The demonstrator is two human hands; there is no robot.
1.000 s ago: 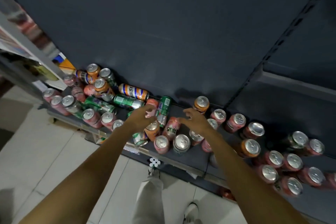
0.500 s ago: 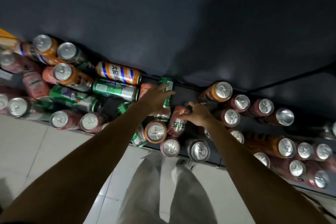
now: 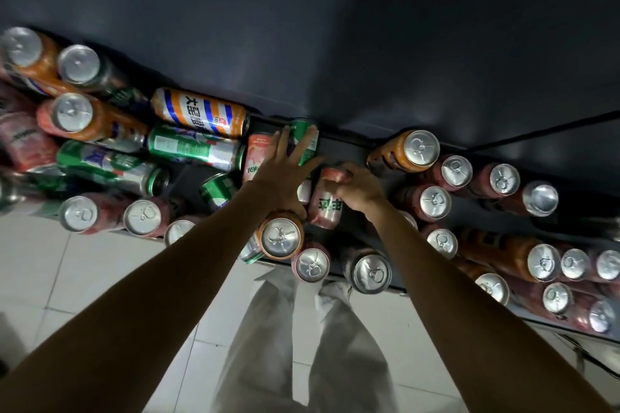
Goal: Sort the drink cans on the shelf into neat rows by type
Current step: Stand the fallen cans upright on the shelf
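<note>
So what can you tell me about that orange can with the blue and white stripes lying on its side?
The striped can is orange with blue and white bands and dark characters printed on the white. It looks like metal. It lies on its side at the back of the shelf, its end pointing right, just above a green can that also lies flat. Neither hand touches it.

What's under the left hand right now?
Under the spread left hand lie a green can and a pink can, both on their sides. Their lower halves are covered by the palm.

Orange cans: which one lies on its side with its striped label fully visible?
The orange can with blue and white stripes, at the back left of the left hand. The other orange cans show their silver tops.
</note>
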